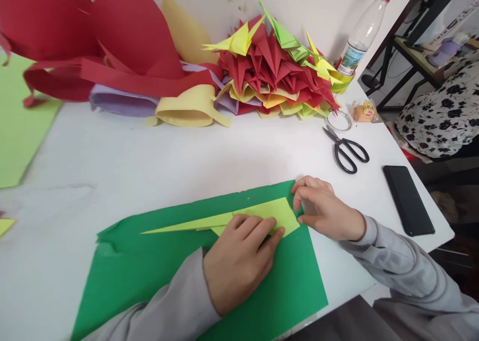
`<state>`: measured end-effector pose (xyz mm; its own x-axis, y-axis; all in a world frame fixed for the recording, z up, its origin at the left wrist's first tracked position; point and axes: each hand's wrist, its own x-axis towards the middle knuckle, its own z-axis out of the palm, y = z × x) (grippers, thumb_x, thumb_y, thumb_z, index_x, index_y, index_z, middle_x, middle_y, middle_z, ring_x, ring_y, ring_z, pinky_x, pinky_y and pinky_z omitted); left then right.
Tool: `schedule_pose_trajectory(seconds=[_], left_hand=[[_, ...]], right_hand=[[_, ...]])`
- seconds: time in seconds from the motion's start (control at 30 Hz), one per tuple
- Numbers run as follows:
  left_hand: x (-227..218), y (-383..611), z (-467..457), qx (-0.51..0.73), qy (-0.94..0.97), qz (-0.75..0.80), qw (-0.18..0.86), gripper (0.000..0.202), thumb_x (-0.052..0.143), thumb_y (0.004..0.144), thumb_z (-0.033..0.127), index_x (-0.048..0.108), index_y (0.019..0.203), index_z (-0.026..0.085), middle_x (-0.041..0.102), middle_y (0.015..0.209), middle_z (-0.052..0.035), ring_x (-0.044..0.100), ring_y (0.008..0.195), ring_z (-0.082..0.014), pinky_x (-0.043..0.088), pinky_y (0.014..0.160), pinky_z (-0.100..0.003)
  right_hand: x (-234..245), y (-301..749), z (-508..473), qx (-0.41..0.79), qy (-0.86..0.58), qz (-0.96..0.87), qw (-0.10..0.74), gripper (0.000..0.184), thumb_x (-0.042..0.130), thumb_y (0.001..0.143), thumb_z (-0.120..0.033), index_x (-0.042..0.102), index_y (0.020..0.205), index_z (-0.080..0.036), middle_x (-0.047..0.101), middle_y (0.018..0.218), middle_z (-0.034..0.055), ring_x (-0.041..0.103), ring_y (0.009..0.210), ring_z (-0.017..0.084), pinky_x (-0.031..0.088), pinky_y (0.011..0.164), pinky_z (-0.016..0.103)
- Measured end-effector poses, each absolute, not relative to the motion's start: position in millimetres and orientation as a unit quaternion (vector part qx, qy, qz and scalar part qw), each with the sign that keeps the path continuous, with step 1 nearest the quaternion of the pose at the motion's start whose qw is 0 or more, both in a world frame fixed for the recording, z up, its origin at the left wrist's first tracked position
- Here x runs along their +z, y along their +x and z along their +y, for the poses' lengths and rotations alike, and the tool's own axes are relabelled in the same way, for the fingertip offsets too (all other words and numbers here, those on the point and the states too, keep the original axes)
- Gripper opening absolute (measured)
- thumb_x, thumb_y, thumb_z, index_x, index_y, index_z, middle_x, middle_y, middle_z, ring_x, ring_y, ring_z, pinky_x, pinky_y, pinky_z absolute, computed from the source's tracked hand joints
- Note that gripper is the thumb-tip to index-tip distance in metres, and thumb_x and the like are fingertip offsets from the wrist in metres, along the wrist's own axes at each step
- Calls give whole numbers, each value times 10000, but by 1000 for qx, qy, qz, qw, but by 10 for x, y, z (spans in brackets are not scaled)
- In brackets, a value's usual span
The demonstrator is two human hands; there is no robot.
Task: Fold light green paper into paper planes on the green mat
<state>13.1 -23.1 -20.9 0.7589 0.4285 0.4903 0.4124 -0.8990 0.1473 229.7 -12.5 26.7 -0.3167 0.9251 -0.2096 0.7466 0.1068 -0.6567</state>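
Observation:
A yellow-green folded paper (pixel 286 210), drawn out to a long thin point at its left end, lies on a green sheet (pixel 299 271). My left hand (pixel 243 261) lies over the middle of the folded paper, fingers stretched out and pressing it down, hiding part of its lower edge. At the paper's right end is my right hand (pixel 325 208), with its thumb near the paper's edge and its fingers curved by the green sheet's upper right corner. Thumb and fingers are apart there, with nothing visible gripped between them.
Black-handled scissors (pixel 346 149), a tape roll (pixel 339 121), a wrapped snack (pixel 363 112) and a black phone (pixel 408 199) lie to the right. Behind stand a spiky folded-paper piece (pixel 273 64), curved red paper (pixel 130 31) and a plastic bottle (pixel 362 34). A person (pixel 445 111) is at the far right.

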Motion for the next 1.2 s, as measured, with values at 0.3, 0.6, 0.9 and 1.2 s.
schedule_pose_trajectory(seconds=[0.3, 0.6, 0.9, 1.2], left_hand=[[-225, 139, -237, 266, 937, 228, 14, 261, 430, 866, 115, 652, 996, 153, 636, 918, -103, 520, 768, -234, 430, 642, -406], [-103, 111, -244, 272, 937, 219, 26, 215, 479, 865, 124, 681, 937, 115, 671, 958, -133, 573, 807, -235, 499, 685, -391], [-60, 119, -274, 257, 943, 210, 1, 239, 466, 859, 87, 704, 879, 84, 696, 956, -149, 599, 830, -240, 537, 712, -384], [-133, 56, -161, 324, 925, 197, 15, 153, 526, 882, 99, 672, 924, 122, 736, 922, -82, 642, 787, -187, 571, 706, -319]], right_hand=[[219, 2242, -142, 306, -583, -738, 145, 292, 805, 662, -210, 566, 829, -219, 541, 1086, 19, 495, 1079, 238, 288, 976, 482], [204, 2227, -161, 287, -579, -752, 131, 289, 792, 673, -171, 572, 850, -228, 534, 1083, 8, 493, 1095, 228, 303, 971, 458], [200, 2221, -159, 298, -583, -743, 139, 292, 801, 652, -149, 580, 828, -225, 537, 1085, 9, 494, 1092, 232, 295, 974, 471], [167, 2265, -111, 298, -558, -757, 164, 245, 765, 692, -129, 605, 852, -223, 564, 1039, 12, 515, 1040, 217, 303, 957, 458]])
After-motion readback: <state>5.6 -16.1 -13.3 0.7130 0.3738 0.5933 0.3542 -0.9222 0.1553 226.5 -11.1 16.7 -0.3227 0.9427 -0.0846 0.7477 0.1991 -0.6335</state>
